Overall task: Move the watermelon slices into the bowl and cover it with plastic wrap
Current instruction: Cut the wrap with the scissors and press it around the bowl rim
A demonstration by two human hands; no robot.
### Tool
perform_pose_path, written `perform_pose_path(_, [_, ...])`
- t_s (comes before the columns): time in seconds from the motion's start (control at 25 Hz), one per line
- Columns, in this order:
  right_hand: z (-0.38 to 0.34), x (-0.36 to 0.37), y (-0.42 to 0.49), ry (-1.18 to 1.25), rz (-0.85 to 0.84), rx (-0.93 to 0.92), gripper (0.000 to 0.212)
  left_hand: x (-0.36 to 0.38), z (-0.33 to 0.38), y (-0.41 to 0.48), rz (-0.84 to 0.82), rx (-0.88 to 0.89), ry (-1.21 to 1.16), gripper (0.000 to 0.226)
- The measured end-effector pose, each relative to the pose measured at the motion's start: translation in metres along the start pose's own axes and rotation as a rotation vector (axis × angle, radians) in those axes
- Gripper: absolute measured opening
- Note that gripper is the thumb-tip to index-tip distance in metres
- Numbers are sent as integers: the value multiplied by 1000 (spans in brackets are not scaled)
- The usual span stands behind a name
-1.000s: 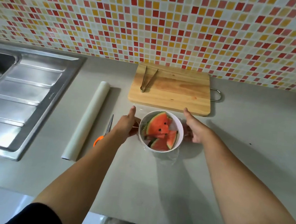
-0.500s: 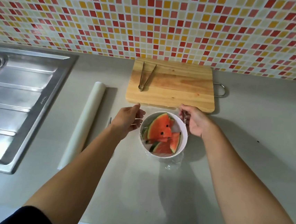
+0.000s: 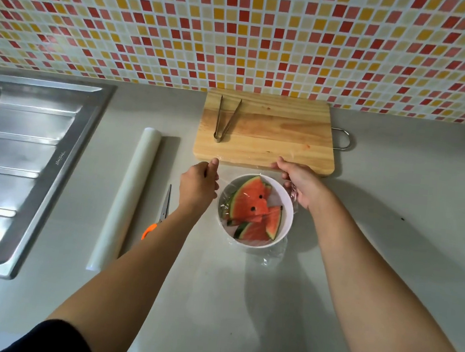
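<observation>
Since half a second ago, the hands have been moved from the white bowl's [image 3: 288, 209] sides towards the cutting board [image 3: 266, 133]. The plastic wrap [image 3: 269, 253] is drawn over the watermelon slices [image 3: 251, 203] lying inside. Its far edge is pinched by the left hand [image 3: 199, 184] and gripped by the right hand [image 3: 300, 182]. Tucking down is judged still outstanding.

The grey desk [image 3: 392, 219] carries a wooden board [image 3: 280, 140] by the wall, with a white bowl [image 3: 287, 209] just in front. Left of the bowl lie scissors [image 3: 164, 211] and a roll [image 3: 126, 199], then the sink [image 3: 19, 161].
</observation>
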State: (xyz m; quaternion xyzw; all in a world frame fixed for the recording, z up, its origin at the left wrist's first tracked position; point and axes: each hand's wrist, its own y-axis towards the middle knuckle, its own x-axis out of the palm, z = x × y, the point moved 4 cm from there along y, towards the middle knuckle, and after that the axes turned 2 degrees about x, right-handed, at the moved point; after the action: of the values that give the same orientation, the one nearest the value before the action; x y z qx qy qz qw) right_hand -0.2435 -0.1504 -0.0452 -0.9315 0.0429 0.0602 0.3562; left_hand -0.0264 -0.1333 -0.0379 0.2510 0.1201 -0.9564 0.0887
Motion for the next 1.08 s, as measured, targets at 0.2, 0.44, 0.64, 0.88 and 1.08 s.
perform_pose_path(0.2, [4, 5, 2, 34, 73, -96, 30, 6, -6, -2, 113, 12, -4, 49])
perform_pose_path(0.44, [5, 0, 1, -7, 101, -56, 32, 5, -20, 4, -107, -84, -223, 46])
perform_pose_path(0.64, [2, -2, 0, 91, 13, -36, 28, 3, -21, 0, -249, -139, -375, 36])
perform_pose_path(0.88, [-3, 4, -5, -12, 6, -92, 24, 1, -12, -4, 93, -68, -219, 31])
perform_pose_path(1.08, [-5, 12, 0, -11, 37, -190, 31, 11, -11, 2, 173, -208, -301, 31])
